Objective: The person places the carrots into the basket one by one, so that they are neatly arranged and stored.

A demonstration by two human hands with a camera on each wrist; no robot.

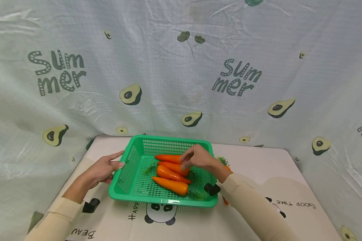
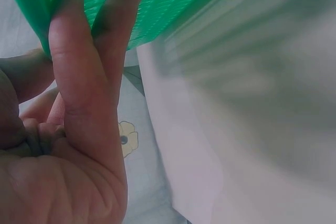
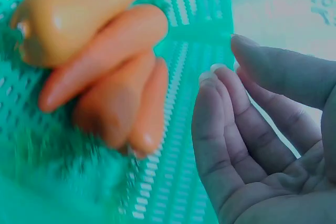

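A green plastic basket [image 1: 164, 202] with slotted walls holds several orange carrots [image 1: 170, 185], some with feathery green tops. My left hand [image 1: 104, 169] grips the basket's left rim, its thumb near the top edge. In the left wrist view, two fingers [image 2: 79, 77] press against the outer wall. Above the carrots hovers my right hand [image 1: 197, 157], fingers loosely bent and nothing between them. The right wrist view shows a gap between its thumb and fingertips, with the carrots [image 3: 100, 59] off to one side.
Just right of the basket lies another carrot [image 1: 227, 168] with a leafy top, partly hidden by my right forearm. The pale table [image 1: 259, 167] bears printed pandas and lettering. Behind it hangs a light curtain [image 1: 157, 67] with avocado prints.
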